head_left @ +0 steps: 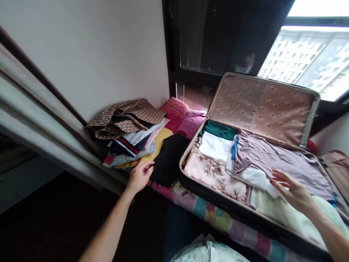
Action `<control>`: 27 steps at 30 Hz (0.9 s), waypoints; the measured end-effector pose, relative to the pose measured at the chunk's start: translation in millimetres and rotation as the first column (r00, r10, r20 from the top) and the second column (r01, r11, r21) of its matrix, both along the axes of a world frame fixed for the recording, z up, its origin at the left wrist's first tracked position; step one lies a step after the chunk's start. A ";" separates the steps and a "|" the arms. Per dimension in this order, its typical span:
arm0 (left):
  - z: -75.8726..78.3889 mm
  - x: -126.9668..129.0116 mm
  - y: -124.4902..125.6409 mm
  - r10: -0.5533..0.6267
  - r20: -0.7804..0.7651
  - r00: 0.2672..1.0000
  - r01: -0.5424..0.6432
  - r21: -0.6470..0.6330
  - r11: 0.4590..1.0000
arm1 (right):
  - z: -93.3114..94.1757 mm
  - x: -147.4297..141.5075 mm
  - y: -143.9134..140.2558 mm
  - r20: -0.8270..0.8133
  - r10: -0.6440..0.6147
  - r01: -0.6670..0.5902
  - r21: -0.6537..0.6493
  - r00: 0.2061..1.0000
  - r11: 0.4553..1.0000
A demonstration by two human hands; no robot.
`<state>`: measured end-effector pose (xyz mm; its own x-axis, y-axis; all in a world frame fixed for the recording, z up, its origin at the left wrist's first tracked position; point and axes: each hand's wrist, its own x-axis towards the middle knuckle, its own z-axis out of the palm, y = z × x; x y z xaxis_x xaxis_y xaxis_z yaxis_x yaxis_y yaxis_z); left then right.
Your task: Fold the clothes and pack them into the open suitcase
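Note:
My left hand (140,176) is by the near edge of a folded black garment (174,156) and a yellow garment (160,142). Its fingers are loosely bent, with a small gap at the thumb and no cloth visible in it. Over the open suitcase (215,202), my right hand (293,191) has its fingers apart, above white cloth (256,176) and a pale green garment (269,207). A mauve garment (283,156) lies spread across the packed clothes. Beside it are a white folded garment (215,145), a dark green one (219,128) and a pink leaf-print one (215,174).
A brown patterned cloth (128,112) tops a stack of folded clothes against the wall. Pink bedding (177,111) lies behind. The suitcase lid (261,105) leans back toward the window (305,54). A curtain (40,102) hangs at left. A colourful quilt (207,211) lies under the suitcase.

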<state>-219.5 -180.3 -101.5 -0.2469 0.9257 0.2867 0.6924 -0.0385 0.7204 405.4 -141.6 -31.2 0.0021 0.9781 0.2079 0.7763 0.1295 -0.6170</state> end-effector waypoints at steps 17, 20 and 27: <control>74.0 353.1 139.9 -0.610 -0.017 0.792 0.583 -0.272 0.765 | -65.1 20.6 -54.2 0.228 -0.093 -0.002 0.385 0.969 0.923; 68.5 359.7 143.1 -0.593 -0.150 0.791 0.539 -0.290 0.791 | -61.6 16.6 -58.4 0.204 -0.091 0.013 0.354 0.975 0.935; 67.6 344.7 135.5 -0.626 -0.138 0.767 0.608 -0.153 0.779 | -11.4 62.3 -12.5 0.316 -0.086 0.012 0.231 0.945 0.973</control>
